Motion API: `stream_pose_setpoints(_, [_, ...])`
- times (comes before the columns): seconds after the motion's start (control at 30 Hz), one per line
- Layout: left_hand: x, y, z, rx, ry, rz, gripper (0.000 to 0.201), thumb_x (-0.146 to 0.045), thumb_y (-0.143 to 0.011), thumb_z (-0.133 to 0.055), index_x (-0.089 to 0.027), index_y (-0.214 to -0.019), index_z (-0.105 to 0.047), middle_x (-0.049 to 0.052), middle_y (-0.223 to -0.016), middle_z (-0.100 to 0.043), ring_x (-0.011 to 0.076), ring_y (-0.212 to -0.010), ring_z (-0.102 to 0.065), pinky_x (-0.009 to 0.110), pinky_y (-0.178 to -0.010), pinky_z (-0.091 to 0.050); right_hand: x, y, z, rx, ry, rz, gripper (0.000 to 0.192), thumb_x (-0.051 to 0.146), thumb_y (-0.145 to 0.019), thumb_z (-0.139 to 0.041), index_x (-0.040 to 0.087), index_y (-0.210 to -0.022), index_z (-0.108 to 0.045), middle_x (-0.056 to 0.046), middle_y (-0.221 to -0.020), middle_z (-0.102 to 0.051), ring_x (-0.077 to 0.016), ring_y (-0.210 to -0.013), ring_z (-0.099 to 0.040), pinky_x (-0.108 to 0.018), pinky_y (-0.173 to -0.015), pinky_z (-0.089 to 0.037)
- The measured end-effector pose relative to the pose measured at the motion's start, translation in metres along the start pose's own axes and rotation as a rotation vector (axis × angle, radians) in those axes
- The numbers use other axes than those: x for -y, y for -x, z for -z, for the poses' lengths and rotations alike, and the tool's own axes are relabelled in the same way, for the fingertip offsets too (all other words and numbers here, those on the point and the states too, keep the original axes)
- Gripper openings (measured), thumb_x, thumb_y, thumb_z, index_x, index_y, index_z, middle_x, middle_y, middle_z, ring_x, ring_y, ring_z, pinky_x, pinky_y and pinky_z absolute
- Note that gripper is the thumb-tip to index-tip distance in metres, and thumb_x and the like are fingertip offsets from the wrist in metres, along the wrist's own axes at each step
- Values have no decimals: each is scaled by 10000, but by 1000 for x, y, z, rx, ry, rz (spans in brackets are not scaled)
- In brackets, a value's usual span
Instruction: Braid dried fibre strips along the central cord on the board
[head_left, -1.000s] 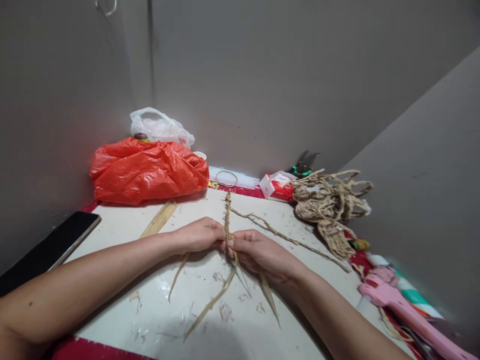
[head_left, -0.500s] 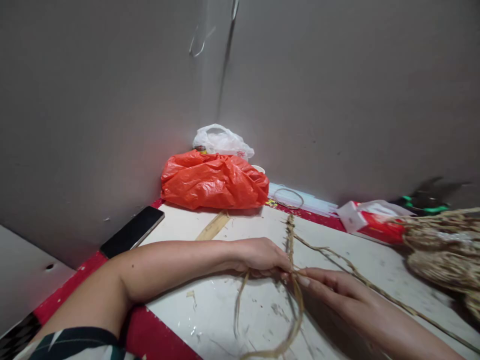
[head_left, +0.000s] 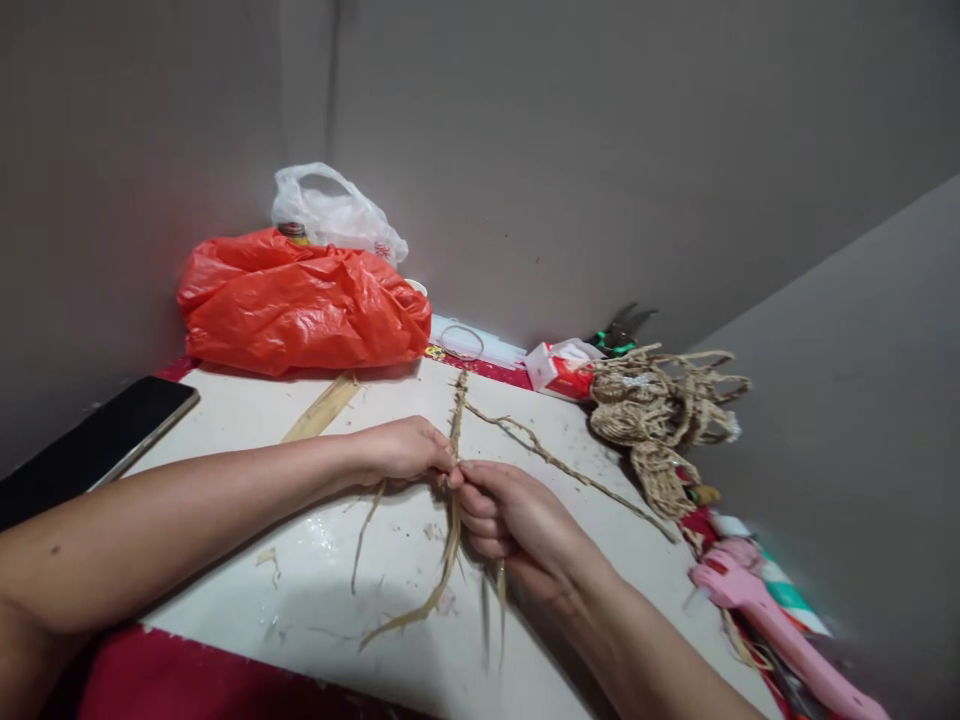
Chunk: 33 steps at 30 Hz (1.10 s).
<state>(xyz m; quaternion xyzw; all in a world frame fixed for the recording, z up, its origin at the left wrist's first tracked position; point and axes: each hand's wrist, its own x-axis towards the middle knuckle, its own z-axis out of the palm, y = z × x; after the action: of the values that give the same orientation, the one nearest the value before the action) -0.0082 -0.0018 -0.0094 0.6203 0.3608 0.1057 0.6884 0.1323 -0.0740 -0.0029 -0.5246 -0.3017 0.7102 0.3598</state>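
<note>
White work board [head_left: 247, 440] — bare in the near left part, littered with straw scraps, set in a grey-walled corner.

Orange plastic bag [head_left: 300, 305] at the far left corner, a clear bag [head_left: 337, 215] behind it; dark phone [head_left: 90, 445] at the left edge.

Heap of woven straw pieces [head_left: 660, 415] at the far right, well apart from the hands; pink tool [head_left: 772, 625] near the right edge.

Braided straw cord [head_left: 456, 415] — long axis runs straight away from the person, from the hands toward the far wall. Its worked end sits exactly where the two hands meet; loose strands [head_left: 442, 570] trail from there toward the near edge.

Left hand [head_left: 401, 450] — forearm laid across the board from the left, fingers pinched shut on the cord's near end.

Right hand [head_left: 517, 520] — comes in from the near right, knuckles up, fingers curled closed around the strands, thumb tip touching the left hand's fingertips. Both hands equally close to the cord.
</note>
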Motion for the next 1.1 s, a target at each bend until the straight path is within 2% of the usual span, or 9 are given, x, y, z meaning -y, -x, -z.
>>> stream_pose_setpoints(0.1, [4, -3, 0, -1, -18, -5, 171, -232, -697, -511, -148, -552, -546, -73, -360, -301, 51, -318, -181, 243, -350, -97, -5, 3, -8, -101, 50, 32, 152, 307, -735, -517, 163, -687, -502, 114, -426, -216, -32, -369, -87, -174, -347, -70])
stream_pose_setpoints(0.27, [7, -5, -3, 19, -55, -48, 195, -247, -694, -505, -138, -538, -547, -51, -385, -399, 44, -303, -202, 235, -338, -102, -14, 4, -14, -285, 324, 152, 228, 351, -759, -473, 147, -687, -545, 90, -397, -283, -54, -341, -182, -200, -349, -123])
stream_pose_setpoints(0.4, [8, -5, -5, -10, -83, -68, 191, -208, -674, -458, -136, -521, -546, -57, -351, -343, 50, -298, -196, 232, -337, -99, -25, -1, -14, -412, 549, 347, 295, 342, -784, -415, 144, -624, -563, 69, -404, -316, -76, -361, -260, -217, -404, -210])
stream_pose_setpoints(0.53, [14, -8, -6, -35, -60, -94, 156, -196, -656, -472, -146, -512, -505, -61, -357, -337, 52, -304, -204, 231, -344, -102, -35, -5, -14, -484, 771, 489, 336, 305, -817, -369, 153, -582, -555, 17, -470, -448, -110, -451, -401, -227, -492, -306])
stream_pose_setpoints(0.7, [16, -7, -5, -73, -40, -116, 166, -203, -654, -519, -167, -516, -435, -75, -358, -307, 50, -316, -209, 231, -357, -95, -41, -8, -22, -533, 1001, 456, 371, 254, -858, -330, 142, -621, -592, -53, -595, -601, -151, -599, -548, -239, -598, -374])
stream_pose_setpoints(0.8, [12, 1, -7, -84, -26, -99, 187, -201, -663, -535, -167, -513, -428, -79, -363, -298, 46, -321, -202, 234, -363, -87, -38, -4, -31, -582, 1172, 360, 392, 257, -894, -301, 123, -768, -647, -116, -773, -680, -189, -730, -615, -264, -664, -400])
stream_pose_setpoints(0.93, [4, 11, -10, -132, -12, -45, 242, -229, -671, -577, -170, -508, -408, -85, -367, -280, 42, -331, -193, 233, -384, -73, -32, 5, -46, -658, 1419, 304, 404, 264, -923, -278, 118, -947, -654, -187, -954, -685, -250, -861, -642, -318, -731, -417])
stream_pose_setpoints(1.1, [0, 14, -12, -131, -24, -30, 222, -289, -657, -635, -141, -550, -508, -85, -369, -299, 40, -346, -197, 231, -408, -81, -41, 28, -66, -558, 1573, 361, 331, 183, -891, -339, 89, -999, -638, -212, -947, -679, -265, -859, -646, -326, -726, -417])
